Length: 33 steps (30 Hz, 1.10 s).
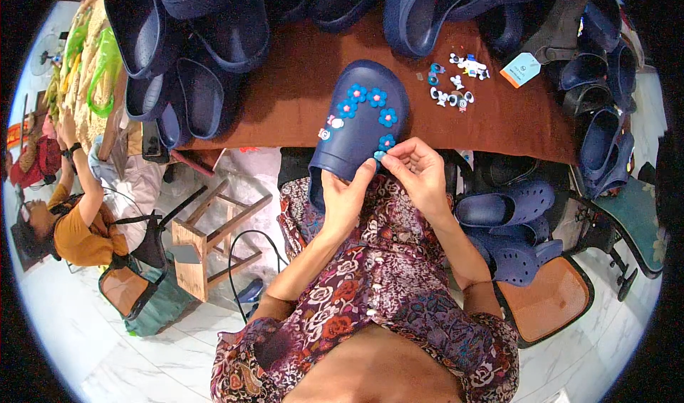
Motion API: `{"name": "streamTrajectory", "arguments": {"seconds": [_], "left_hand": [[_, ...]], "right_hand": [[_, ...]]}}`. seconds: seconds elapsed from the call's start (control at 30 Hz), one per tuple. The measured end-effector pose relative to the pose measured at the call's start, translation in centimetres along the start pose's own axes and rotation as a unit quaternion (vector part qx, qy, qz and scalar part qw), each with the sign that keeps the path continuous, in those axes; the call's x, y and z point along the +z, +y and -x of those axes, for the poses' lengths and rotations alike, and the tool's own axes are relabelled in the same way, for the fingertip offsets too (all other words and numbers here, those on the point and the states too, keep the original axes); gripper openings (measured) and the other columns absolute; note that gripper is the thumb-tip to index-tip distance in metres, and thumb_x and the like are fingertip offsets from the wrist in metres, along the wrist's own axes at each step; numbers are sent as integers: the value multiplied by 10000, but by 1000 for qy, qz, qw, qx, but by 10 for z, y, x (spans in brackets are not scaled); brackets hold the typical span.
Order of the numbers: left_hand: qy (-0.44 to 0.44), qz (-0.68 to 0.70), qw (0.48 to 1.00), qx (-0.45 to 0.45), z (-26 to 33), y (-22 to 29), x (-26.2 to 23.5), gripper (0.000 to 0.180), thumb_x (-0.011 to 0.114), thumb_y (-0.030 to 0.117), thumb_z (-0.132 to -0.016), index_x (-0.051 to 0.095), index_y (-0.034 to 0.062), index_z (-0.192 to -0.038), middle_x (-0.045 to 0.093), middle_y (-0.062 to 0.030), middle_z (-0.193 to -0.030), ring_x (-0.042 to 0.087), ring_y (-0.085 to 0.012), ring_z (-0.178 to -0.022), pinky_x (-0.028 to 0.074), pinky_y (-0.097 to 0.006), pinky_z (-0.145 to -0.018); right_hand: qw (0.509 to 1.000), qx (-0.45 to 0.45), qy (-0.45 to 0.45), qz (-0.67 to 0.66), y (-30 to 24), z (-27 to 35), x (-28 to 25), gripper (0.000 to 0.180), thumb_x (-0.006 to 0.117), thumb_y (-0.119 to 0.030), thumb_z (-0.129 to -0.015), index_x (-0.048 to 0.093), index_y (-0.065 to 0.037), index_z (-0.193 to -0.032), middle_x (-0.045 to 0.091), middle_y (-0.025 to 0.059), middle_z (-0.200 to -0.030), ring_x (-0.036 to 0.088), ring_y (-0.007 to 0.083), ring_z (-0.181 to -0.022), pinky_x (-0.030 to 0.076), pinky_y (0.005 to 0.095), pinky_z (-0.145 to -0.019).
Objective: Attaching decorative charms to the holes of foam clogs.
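- The navy-blue foam clog point(360, 129) lay toe-away on the near edge of the reddish-brown wooden table point(299, 82), its heel end overhanging toward the person's lap.
- Several small blue flower-shaped charms point(367, 95) already sat in the holes across its upper, together with two pale charms point(331, 127) on the left side; by that count the decorating looked well advanced, though some holes on the upper still appeared bare.
- The left hand point(345, 200) was wrapped around the clog's near rim, fingers closed on it and thumb up against the upper, steadying the shoe.
- The right hand point(420, 171) was curled, fingertips pinched on a small light-blue charm point(379, 156) at the clog's lower right edge; it seemed to be mid-press, not yet seated as far as could be judged.
- A loose scatter of white and blue charms point(456, 82) lay on the table just beyond the clog, suggesting more pieces remained to fit.
- Heaps of undecorated navy clogs point(199, 40) crowded the table's far side and left end, and more navy clogs point(509, 225) were stacked on an orange-seated chair point(552, 300) at the person's right.
- A pale card tag with an orange corner point(520, 68) lay near the charms.
- The floor was white marble-look tile point(85, 332); a wooden stool point(206, 239) stood to the left, and another person in an orange top point(75, 225) sat beyond it.
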<state>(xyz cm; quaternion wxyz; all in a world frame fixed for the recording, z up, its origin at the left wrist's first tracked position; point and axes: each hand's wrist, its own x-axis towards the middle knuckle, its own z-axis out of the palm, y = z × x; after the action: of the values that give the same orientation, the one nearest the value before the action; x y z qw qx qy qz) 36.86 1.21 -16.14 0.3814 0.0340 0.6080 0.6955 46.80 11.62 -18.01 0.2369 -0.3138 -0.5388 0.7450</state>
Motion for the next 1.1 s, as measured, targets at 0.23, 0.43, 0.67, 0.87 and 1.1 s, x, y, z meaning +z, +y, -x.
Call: {"name": "streamTrajectory", "arguments": {"seconds": [0.23,0.43,0.67,0.87,1.1], "left_hand": [[15,-5,1000,11,4,5,9,489,715,20,-844,473,-38,-1265,618,-114,-1153,624,-158,-1000,513,-289,-868],[5,-3,1000,5,1,3,6,463,728,42,-843,504,-29,-1242,624,-102,-1133,623,-150,-985,516,-283,-852],[23,-2,1000,-10,3,2,8,423,726,59,-850,530,-19,-1217,628,-87,-1120,619,-139,-972,510,-279,-846],[7,27,999,-25,-6,-3,2,405,689,68,-871,521,-21,-1228,627,-89,-1126,620,-145,-979,500,-291,-872],[4,113,992,-50,-9,11,4,368,626,47,-871,539,4,-1226,646,-64,-1097,628,-142,-956,486,-281,-848]], "right_hand": [[997,69,-17,-37,-2,-3,-4,121,711,-47,-872,603,-14,-916,680,50,-852,620,66,-750,490,195,-669],[992,97,-44,-66,-4,-11,-8,135,715,-55,-867,584,-25,-875,677,55,-815,610,75,-698,484,201,-626],[993,92,-45,-55,4,-12,-8,157,732,-58,-855,577,-34,-862,664,42,-796,606,68,-695,480,195,-621],[998,30,5,-49,5,-4,4,132,706,-52,-879,583,-28,-917,640,16,-837,590,58,-748,472,190,-670],[998,-5,18,-54,4,-4,-5,128,688,-52,-893,593,-18,-972,623,9,-883,574,55,-776,474,212,-719]]}}
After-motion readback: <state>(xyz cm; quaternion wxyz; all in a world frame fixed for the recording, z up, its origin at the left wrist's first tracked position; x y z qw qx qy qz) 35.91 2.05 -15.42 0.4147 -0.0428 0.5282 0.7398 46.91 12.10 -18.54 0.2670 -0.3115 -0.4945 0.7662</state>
